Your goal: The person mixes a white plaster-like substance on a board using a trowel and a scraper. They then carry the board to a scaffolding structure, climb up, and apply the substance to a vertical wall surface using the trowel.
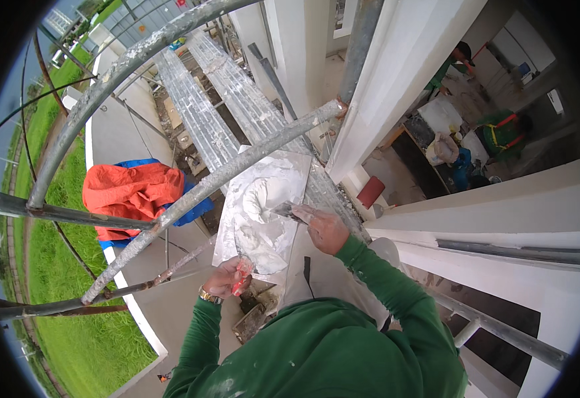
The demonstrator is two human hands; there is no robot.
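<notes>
A pale flat board [227, 225] bears white paste [263, 199], heaped and smeared over its surface. My right hand [323, 225] grips a metal scraper [285, 209], whose blade rests at the paste on the board's right part. My left hand [225, 277], with a watch at the wrist, is closed on a red-handled tool [241, 272] beside the board's lower left edge; the tool's far end is hard to make out against the paste. Both forearms wear green sleeves spattered with white.
Scaffold tubes [131, 262] cross the left and middle, with red and blue cloths [131, 189] over them. Metal planks [190, 113] run ahead. A white column [396, 79] and ledge [469, 219] stand right; beyond, two workers [502, 136] in green are inside. Grass [64, 278] lies below left.
</notes>
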